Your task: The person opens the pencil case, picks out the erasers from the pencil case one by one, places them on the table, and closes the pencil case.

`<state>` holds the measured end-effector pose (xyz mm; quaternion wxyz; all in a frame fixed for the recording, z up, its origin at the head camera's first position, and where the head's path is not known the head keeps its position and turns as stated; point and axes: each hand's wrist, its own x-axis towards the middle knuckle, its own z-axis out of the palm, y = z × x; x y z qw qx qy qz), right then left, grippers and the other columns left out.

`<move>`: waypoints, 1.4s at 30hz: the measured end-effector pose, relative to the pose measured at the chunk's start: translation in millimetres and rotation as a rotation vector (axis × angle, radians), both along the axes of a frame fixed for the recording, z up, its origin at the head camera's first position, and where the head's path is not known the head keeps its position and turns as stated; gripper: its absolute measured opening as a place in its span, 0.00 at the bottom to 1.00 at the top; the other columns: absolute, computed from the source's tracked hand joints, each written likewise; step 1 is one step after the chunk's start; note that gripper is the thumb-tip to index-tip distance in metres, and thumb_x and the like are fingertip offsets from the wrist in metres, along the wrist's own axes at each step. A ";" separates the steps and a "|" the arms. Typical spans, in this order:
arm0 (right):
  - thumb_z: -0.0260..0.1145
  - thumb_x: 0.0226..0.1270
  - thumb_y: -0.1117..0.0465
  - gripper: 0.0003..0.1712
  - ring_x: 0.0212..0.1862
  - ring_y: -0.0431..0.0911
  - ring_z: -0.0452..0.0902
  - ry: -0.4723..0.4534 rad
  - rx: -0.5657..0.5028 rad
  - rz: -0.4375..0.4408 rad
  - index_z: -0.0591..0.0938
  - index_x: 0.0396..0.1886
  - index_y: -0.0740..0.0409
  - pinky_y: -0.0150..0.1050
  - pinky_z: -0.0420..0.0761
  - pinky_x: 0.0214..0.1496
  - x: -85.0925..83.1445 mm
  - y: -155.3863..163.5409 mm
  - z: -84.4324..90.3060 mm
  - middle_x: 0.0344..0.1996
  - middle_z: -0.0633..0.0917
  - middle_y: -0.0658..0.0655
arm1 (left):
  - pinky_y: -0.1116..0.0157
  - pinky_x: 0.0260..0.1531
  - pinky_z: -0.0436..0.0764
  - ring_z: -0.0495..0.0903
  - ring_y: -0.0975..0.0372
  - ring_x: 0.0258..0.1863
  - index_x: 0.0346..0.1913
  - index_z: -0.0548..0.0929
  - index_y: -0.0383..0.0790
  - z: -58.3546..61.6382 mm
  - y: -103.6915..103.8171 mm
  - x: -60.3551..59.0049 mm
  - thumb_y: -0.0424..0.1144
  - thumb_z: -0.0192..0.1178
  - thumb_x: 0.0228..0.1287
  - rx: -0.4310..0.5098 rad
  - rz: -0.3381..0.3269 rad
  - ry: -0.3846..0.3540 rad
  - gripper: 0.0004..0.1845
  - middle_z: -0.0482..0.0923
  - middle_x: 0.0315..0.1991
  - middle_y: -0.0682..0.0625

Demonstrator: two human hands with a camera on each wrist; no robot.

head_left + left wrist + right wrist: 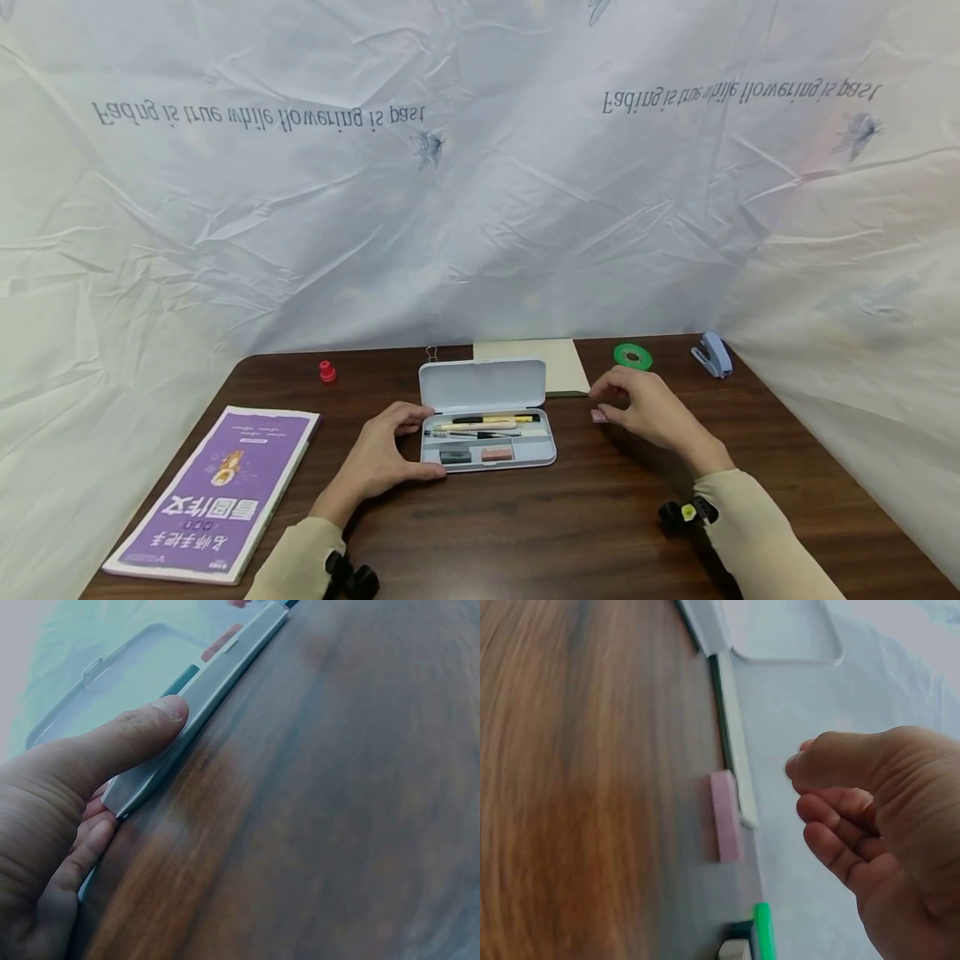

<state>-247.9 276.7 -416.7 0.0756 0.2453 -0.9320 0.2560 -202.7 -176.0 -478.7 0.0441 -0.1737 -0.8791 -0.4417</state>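
Observation:
An open white pencil case [482, 385] stands on the dark wooden table, its lid tipped up at the back. My left hand [377, 454] grips its left end, thumb on the front wall and fingers at the side and rear. Inside lie several pens [480, 426], a dark green block [455, 457] and a salmon-pink block [497, 455]. To the right, a small pink block resembling an eraser [726, 817] rests on the table. Over it hovers my right hand [651, 406], fingers loosely bent and holding nothing; the right wrist view shows it apart from the block.
Behind the case lie a cream notepad [566, 367] and a binder clip [431, 353]. A green tape roll [633, 357] and blue stapler [712, 355] sit at the back right. Leftward are a red stamp-like piece [327, 372] and a purple book [217, 492]. A white sheet [480, 208] hangs behind.

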 end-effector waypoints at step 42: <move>0.78 0.74 0.67 0.14 0.48 0.43 0.88 -0.148 -0.003 0.342 0.91 0.56 0.59 0.42 0.92 0.51 6.0 -90.8 -2.4 0.48 0.91 0.52 | 0.53 0.68 0.87 0.86 0.58 0.63 0.69 0.86 0.48 0.6 -0.3 -0.1 0.58 0.94 0.43 0.009 -0.005 0.012 0.48 0.83 0.65 0.56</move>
